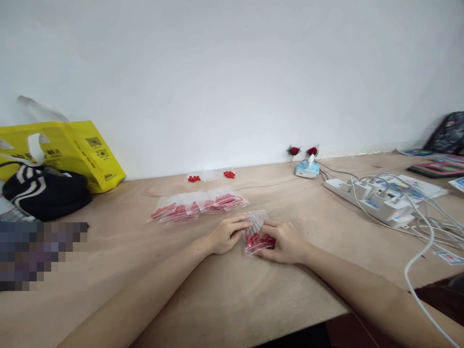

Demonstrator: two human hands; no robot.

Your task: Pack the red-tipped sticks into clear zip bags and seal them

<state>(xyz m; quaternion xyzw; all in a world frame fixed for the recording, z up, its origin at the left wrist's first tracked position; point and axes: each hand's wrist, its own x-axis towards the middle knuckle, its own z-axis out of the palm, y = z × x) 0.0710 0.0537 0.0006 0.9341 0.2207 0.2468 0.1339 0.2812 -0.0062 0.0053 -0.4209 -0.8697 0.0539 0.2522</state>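
Observation:
Between my hands lies a small stack of clear plastic bags (254,232) holding red pieces. My right hand (284,240) is closed around the right side of these bags, thumb low and fingers over the top. At their left edge is my left hand (228,234), its fingers bent and curled in; whether it grips the plastic is hard to tell. Farther back and to the left, a row of overlapping clear bags (197,205) with red pieces lies on the wooden table (224,299). Two small heaps of red pieces (194,179) (229,174) sit on clear plastic near the wall.
A yellow bag (105,159) and a black bag with white stripes (54,193) stand at the left. On the right are a white power strip (373,203) with tangled cables, a blue tissue pack (307,169), two dark red flowers (294,151) and a dark patterned case (447,135).

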